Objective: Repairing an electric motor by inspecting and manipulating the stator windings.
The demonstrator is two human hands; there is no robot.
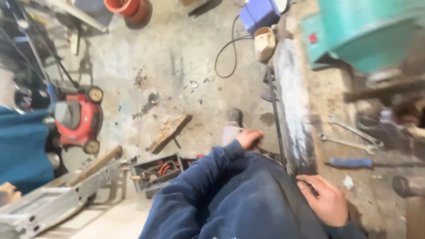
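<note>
Below the navy sleeve, left hand [249,138] curls, its fingers hidden.

Left hand [249,138] curled loosely, arm in blue sleeve stretched far and down. Right hand [325,200] near, flat, fingers spread, palm down, wrist bent.

Navy blue cloth sleeves [212,190] on both arms. Red-and-black wheeled lawn mower [79,117], yellowish wheel hubs. Blue-handled long tool [350,162] on brown, rusty-stained desk [354,194]; two silver steel wrenches [354,136] beside. Teal-green metal machine housing [367,31] with small red patch. Grey concrete floor [177,66], blotchy. Orange round bucket [128,8], possibly plastic; blurred. Black cable [226,48].
</note>
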